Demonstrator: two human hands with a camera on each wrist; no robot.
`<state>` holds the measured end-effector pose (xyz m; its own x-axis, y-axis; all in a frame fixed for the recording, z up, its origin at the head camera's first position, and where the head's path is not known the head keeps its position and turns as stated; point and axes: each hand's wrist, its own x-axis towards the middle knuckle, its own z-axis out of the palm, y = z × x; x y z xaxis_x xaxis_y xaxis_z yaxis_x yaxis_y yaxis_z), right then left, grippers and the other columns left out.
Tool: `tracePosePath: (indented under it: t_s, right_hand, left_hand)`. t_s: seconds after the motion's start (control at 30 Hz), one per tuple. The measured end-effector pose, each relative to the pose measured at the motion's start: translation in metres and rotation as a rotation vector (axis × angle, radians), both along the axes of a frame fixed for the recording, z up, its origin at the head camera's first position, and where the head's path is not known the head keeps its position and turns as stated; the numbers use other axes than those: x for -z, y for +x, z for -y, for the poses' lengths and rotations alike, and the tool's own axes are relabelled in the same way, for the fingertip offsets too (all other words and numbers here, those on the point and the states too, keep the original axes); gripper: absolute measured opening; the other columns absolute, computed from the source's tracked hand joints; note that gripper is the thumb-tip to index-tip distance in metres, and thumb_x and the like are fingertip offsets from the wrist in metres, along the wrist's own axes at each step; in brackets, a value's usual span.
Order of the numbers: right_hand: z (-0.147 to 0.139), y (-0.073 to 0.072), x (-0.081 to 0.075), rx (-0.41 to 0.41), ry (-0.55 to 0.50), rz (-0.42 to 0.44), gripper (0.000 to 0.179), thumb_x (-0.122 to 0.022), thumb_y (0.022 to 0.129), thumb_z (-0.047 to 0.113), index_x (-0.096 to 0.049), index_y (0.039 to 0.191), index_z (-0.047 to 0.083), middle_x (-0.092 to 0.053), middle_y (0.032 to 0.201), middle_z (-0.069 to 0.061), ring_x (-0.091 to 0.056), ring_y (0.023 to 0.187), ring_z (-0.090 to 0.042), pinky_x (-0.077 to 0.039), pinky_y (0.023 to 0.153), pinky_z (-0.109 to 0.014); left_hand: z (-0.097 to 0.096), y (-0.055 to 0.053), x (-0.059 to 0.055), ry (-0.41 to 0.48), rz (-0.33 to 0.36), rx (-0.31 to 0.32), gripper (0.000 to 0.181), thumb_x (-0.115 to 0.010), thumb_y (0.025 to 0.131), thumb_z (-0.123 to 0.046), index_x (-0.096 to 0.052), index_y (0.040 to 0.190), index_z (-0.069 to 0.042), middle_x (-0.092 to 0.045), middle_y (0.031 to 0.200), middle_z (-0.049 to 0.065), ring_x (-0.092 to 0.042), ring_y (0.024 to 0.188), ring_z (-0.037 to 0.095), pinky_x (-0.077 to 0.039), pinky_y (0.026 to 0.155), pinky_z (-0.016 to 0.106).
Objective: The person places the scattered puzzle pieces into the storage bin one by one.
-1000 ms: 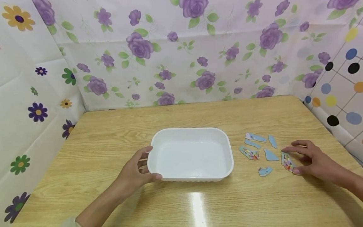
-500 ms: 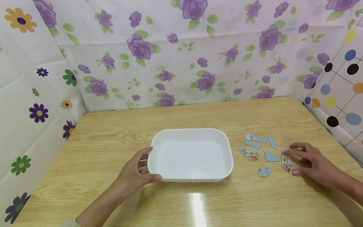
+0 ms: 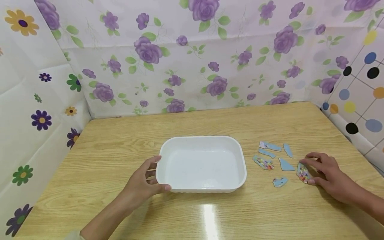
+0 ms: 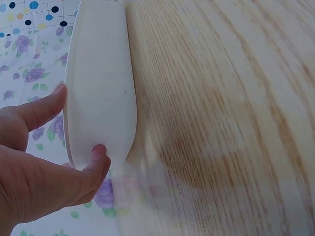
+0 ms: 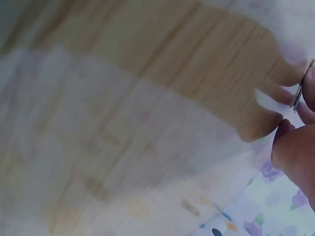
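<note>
My left hand (image 3: 141, 181) holds the left end of a white rectangular plastic tub (image 3: 201, 190). Its thumb lies at the front corner of the rim and the other fingers are along the left side. In the left wrist view, fingertips touch the tub's outer wall (image 4: 101, 59). Over on the right, my right hand (image 3: 331, 176) pinches a flat, jagged piece with a multicoloured print (image 3: 303, 173) between thumb and fingers, low over the table. The right wrist view catches this printed piece (image 5: 300, 87) edge-on, partly hidden by the fingers.
Several flat blue fragments lie between the tub and my right hand, among them a triangular one (image 3: 286, 164), a colourful one (image 3: 264, 162) and a small one (image 3: 280, 182). The wooden table (image 3: 120, 140) meets a flowered sheet (image 3: 192, 80) at the back.
My right hand has shifted very slightly, its fingers closing nearer around the printed piece. The left hand and the tub have stayed in place.
</note>
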<state>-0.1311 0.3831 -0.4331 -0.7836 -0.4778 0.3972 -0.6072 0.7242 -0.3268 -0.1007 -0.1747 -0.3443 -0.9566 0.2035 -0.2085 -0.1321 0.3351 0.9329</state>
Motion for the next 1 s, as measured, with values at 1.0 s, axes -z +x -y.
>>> tracePosePath:
  t_s: [1.0]
  right_hand:
    - [0.01,-0.013,-0.037,0.111,-0.182,0.219,0.046,-0.064,0.088,-0.005,-0.048,0.131,-0.009,-0.032,0.134,-0.029,-0.02,0.114,0.015,-0.036,0.072,-0.001]
  left_hand:
    - [0.0,-0.001,0.001,0.015,0.015,-0.012,0.099,-0.086,0.071,-0.018,-0.026,0.149,-0.014,-0.039,0.139,0.015,-0.053,0.121,0.034,-0.052,0.094,0.037]
